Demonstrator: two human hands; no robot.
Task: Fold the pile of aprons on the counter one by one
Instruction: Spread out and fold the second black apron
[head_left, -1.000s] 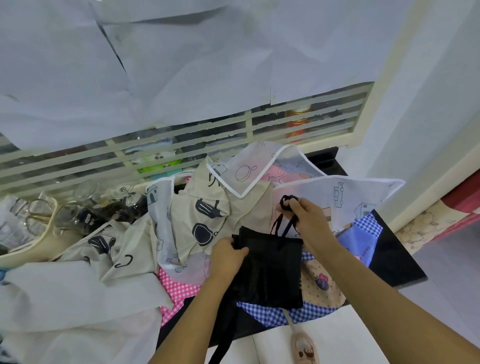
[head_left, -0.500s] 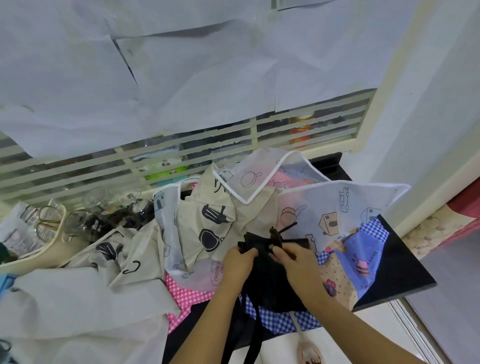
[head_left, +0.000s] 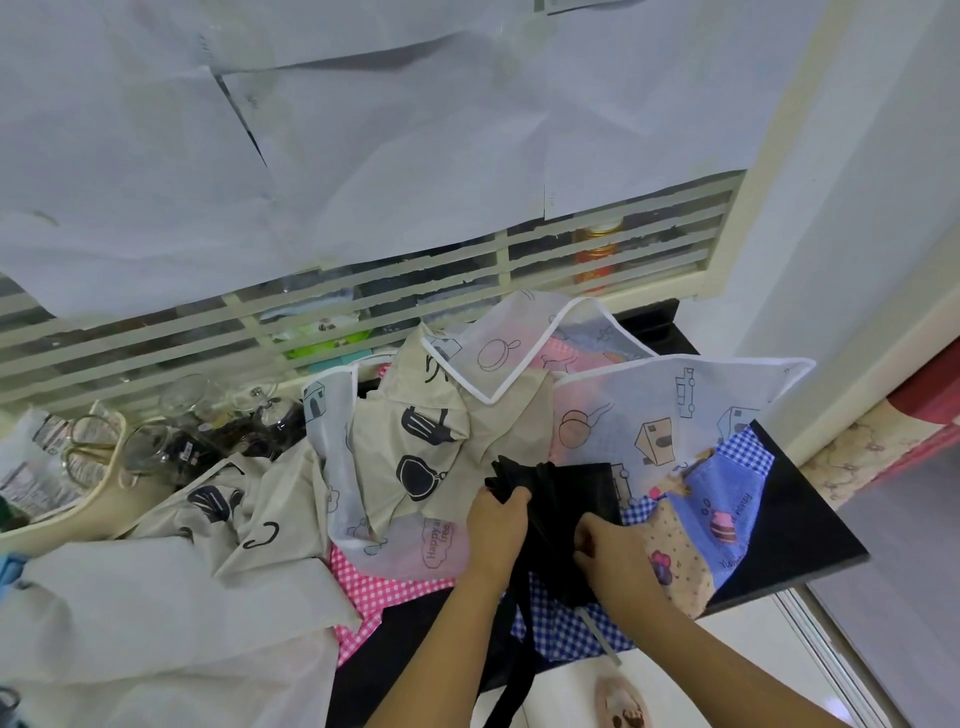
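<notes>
Beige printed apron (head_left: 415, 452) heaped at 9 o'clock of the hands. Left hand (head_left: 496, 525) fingers grasp bunched top corner of black apron (head_left: 566, 499), lying atop the pile near 6 o'clock edge of tabletop (head_left: 800, 530); right hand (head_left: 618, 551) fingers pinch its lower fold.

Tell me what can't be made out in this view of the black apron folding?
Head view:
- Black fabric apron: its fold count, covered by the left hand and right hand.
- Its dangling black strap: end cut off by the bottom edge.
- Red-labelled jar: label text barred by the cream slatted grille.
- Clear glass jars, left: contents blurred, too small.
</notes>
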